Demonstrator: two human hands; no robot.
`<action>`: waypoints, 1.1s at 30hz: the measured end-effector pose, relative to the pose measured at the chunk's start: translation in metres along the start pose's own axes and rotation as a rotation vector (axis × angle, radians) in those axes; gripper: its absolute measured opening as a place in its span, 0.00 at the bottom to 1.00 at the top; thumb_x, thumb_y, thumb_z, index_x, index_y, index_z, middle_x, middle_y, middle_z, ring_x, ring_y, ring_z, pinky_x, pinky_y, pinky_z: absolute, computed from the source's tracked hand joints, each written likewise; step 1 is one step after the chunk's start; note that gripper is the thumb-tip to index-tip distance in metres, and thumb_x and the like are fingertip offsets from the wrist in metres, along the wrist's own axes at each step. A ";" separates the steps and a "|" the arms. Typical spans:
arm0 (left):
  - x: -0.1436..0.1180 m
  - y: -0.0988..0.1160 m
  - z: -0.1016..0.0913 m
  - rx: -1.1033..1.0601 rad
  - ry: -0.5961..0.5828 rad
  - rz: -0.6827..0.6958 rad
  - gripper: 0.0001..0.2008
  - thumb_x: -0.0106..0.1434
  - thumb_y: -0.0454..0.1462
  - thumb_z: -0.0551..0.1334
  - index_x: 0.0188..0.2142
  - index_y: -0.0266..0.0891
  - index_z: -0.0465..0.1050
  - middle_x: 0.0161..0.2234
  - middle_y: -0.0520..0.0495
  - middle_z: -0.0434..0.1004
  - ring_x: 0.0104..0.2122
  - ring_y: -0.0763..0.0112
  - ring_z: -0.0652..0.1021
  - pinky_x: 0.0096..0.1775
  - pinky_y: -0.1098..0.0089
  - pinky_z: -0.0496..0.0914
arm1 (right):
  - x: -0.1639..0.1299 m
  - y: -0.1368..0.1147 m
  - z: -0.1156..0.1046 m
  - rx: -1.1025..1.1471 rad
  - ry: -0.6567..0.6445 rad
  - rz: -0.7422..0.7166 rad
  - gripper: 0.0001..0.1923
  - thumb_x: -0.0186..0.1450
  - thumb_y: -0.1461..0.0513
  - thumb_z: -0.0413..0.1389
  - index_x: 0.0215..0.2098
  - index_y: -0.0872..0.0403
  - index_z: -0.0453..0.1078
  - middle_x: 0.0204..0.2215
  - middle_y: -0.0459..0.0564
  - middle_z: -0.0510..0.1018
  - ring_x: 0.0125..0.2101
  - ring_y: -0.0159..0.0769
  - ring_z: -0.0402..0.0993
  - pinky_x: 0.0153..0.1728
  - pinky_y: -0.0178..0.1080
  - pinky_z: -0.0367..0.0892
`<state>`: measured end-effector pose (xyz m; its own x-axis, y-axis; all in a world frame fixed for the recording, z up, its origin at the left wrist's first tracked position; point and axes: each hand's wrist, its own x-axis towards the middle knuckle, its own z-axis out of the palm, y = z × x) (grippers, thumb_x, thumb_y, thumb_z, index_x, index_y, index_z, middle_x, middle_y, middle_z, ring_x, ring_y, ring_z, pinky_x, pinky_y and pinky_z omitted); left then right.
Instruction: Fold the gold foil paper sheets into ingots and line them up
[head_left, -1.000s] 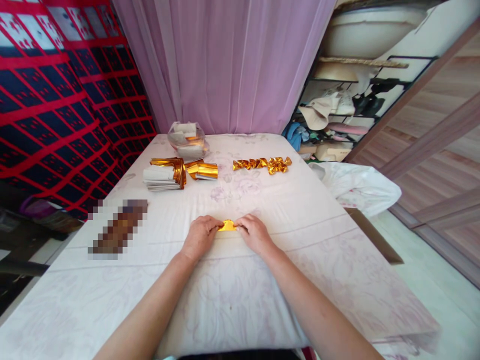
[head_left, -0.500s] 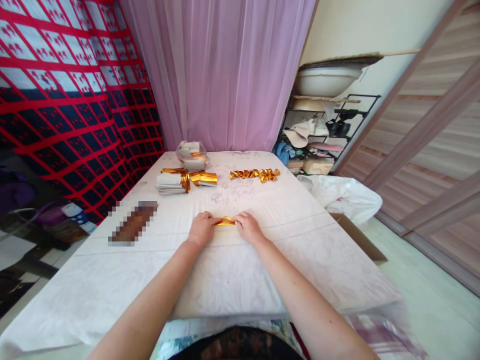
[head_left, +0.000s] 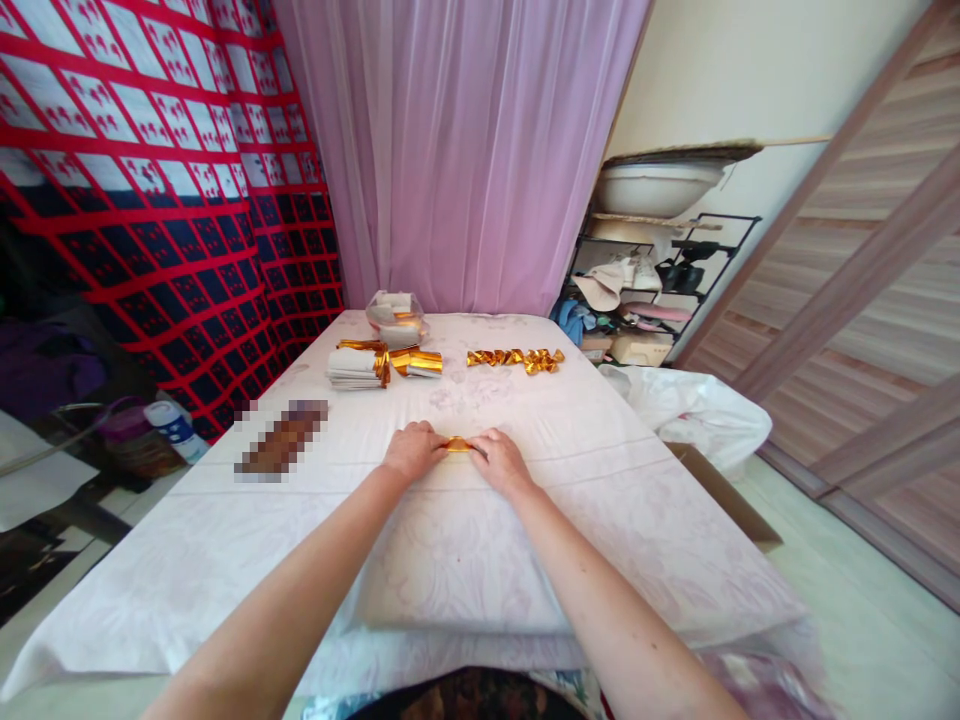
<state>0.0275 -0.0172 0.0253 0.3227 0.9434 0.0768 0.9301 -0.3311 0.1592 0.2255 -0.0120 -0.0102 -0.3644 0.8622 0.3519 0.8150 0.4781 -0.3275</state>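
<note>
Pinching a small folded piece of shiny gold foil paper (head_left: 457, 444) between left hand (head_left: 414, 453) and right hand (head_left: 501, 461) on the pale floral-sheeted table (head_left: 600, 470), we judge it light, thin, crease-prone, best held by its ends.

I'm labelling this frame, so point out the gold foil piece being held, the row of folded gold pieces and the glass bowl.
gold foil piece (head_left: 457, 444), head view, exposed middle between both hands.
row of folded gold pieces (head_left: 515, 357), head view, middle.
glass bowl (head_left: 397, 322), head view, front wall.
</note>
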 end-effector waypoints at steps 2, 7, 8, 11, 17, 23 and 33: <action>0.001 -0.001 0.000 -0.009 0.009 0.013 0.14 0.66 0.44 0.57 0.47 0.54 0.78 0.40 0.45 0.76 0.44 0.58 0.74 0.41 0.65 0.67 | 0.000 0.001 0.000 -0.003 0.001 -0.004 0.10 0.66 0.65 0.57 0.44 0.50 0.77 0.37 0.50 0.78 0.40 0.35 0.74 0.44 0.35 0.66; 0.000 -0.002 0.003 -0.026 0.036 0.029 0.14 0.69 0.42 0.55 0.46 0.51 0.79 0.39 0.45 0.76 0.42 0.60 0.75 0.41 0.65 0.67 | -0.001 0.001 -0.001 -0.011 0.000 -0.016 0.10 0.68 0.63 0.55 0.44 0.50 0.77 0.37 0.50 0.77 0.40 0.36 0.74 0.43 0.36 0.67; 0.000 -0.002 0.004 -0.024 0.041 0.029 0.14 0.69 0.42 0.54 0.46 0.50 0.79 0.39 0.45 0.76 0.41 0.60 0.75 0.41 0.64 0.67 | -0.001 0.000 -0.001 -0.012 -0.001 -0.017 0.10 0.68 0.63 0.54 0.44 0.50 0.77 0.37 0.50 0.78 0.40 0.36 0.74 0.43 0.36 0.67; 0.000 -0.001 0.005 -0.014 0.054 0.033 0.16 0.71 0.42 0.52 0.45 0.47 0.78 0.39 0.44 0.77 0.41 0.60 0.75 0.40 0.64 0.67 | 0.000 -0.002 -0.002 -0.012 -0.006 -0.014 0.11 0.69 0.62 0.53 0.45 0.51 0.76 0.38 0.51 0.78 0.41 0.37 0.74 0.45 0.37 0.67; 0.001 0.002 0.006 -0.015 0.058 0.003 0.16 0.71 0.39 0.51 0.38 0.41 0.77 0.37 0.43 0.79 0.39 0.61 0.76 0.40 0.64 0.66 | 0.010 -0.003 -0.003 0.010 -0.029 0.015 0.12 0.69 0.63 0.51 0.41 0.51 0.77 0.34 0.51 0.81 0.36 0.38 0.77 0.38 0.37 0.68; 0.025 -0.002 0.000 -0.088 0.062 -0.144 0.15 0.71 0.40 0.52 0.35 0.41 0.76 0.33 0.45 0.81 0.34 0.62 0.79 0.35 0.67 0.66 | 0.043 0.006 -0.004 0.084 0.019 0.045 0.12 0.67 0.64 0.51 0.33 0.50 0.77 0.31 0.48 0.82 0.33 0.35 0.78 0.33 0.33 0.65; 0.067 -0.005 0.009 -0.286 0.142 -0.444 0.11 0.68 0.40 0.56 0.39 0.44 0.78 0.36 0.49 0.84 0.34 0.64 0.81 0.32 0.70 0.65 | 0.079 0.024 0.021 0.255 0.205 0.110 0.14 0.67 0.63 0.49 0.32 0.51 0.77 0.31 0.49 0.82 0.33 0.34 0.79 0.35 0.32 0.68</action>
<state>0.0457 0.0478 0.0212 -0.1350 0.9884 0.0701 0.8801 0.0871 0.4667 0.2067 0.0706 -0.0082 -0.1610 0.8719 0.4625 0.6963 0.4325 -0.5728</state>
